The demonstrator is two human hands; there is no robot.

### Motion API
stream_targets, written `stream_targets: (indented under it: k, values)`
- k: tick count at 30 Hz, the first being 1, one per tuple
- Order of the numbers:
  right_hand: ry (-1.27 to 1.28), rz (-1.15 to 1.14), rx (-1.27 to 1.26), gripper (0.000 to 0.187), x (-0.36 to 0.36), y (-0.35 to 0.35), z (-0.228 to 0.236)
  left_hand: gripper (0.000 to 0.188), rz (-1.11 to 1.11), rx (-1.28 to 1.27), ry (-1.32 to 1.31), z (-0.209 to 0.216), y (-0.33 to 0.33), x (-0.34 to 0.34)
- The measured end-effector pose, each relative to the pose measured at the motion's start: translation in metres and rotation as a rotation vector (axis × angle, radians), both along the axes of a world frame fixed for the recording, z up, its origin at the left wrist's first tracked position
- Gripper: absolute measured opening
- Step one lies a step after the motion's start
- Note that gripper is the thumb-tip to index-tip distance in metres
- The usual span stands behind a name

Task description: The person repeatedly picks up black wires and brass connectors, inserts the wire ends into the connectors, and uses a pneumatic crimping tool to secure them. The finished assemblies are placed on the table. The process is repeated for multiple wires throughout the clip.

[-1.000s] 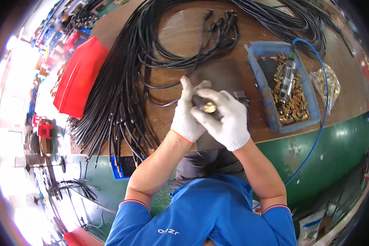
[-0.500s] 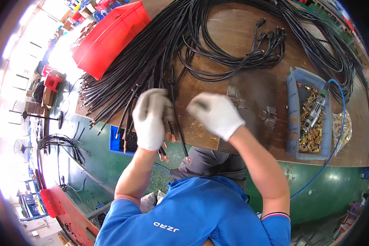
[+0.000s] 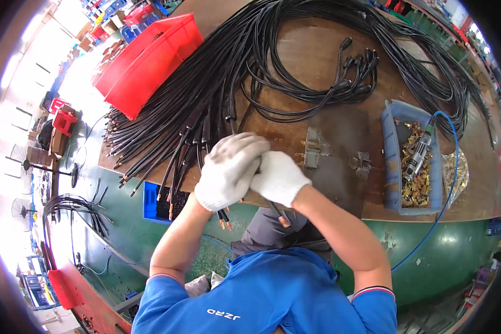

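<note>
Both my hands wear white gloves and meet at the table's front edge. My left hand (image 3: pixel 228 170) is closed, its fingers curled over the fingertips of my right hand (image 3: pixel 281 177). Between them they grip a black cable (image 3: pixel 230 114), which enters from above with a thick black sleeve on it. A stripped copper end (image 3: pixel 284 221) hangs out below my right hand. The grip itself is partly hidden by the gloves. Many black cables (image 3: pixel 167 119) with bare copper ends fan out left of my hands, some overhanging the edge.
A red bin (image 3: pixel 150 67) stands at the back left. To the right, a blue tray (image 3: pixel 392 161) holds brass-coloured terminals and a hand tool (image 3: pixel 419 156) with a blue hose. Coiled cables with connectors (image 3: pixel 339 89) lie behind my hands. Below the edge sits a blue crate (image 3: pixel 150 203).
My hands were apart, the right one blurred in motion. They have come together, left over right, and a copper cable end has swung rightward below the right hand.
</note>
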State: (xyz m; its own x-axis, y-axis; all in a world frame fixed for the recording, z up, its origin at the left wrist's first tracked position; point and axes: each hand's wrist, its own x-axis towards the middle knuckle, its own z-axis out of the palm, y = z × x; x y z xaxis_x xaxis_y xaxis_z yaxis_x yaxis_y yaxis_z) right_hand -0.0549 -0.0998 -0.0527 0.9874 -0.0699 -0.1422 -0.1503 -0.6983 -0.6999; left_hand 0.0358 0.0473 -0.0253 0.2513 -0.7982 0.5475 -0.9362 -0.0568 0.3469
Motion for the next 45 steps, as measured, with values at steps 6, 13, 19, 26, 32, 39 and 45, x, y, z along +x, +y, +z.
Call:
stream_targets:
  k: [6,13,19,26,32,39,45]
  values:
    - [0.04,-0.046,-0.089,0.037,-0.033,-0.035,0.03,0.05,-0.353,0.121,-0.021,-0.002,-0.035,0.024]
    - [-0.045,-0.028,-0.352,0.026,-0.097,-0.047,0.028,0.039,-0.433,0.257,-0.218,-0.001,-0.043,0.043]
    - [-0.335,-0.108,-0.55,0.021,-0.117,-0.057,0.002,0.032,-0.272,0.375,-0.199,0.016,-0.023,0.054]
    - [-0.438,-0.028,-0.675,0.019,-0.102,-0.062,-0.013,0.025,-0.449,0.403,-0.058,0.01,-0.052,0.013]
    - [-0.202,-0.044,-0.72,0.017,-0.135,-0.099,0.027,0.02,-0.424,0.566,0.162,-0.001,-0.075,0.005]
    - [-0.16,-0.918,-0.465,0.027,-0.273,-0.24,0.061,0.03,-0.402,0.487,0.274,-0.013,-0.083,0.005]
    - [0.172,-0.731,-0.838,0.032,-0.291,-0.248,0.039,0.036,-0.365,0.435,0.279,-0.011,-0.083,0.001]
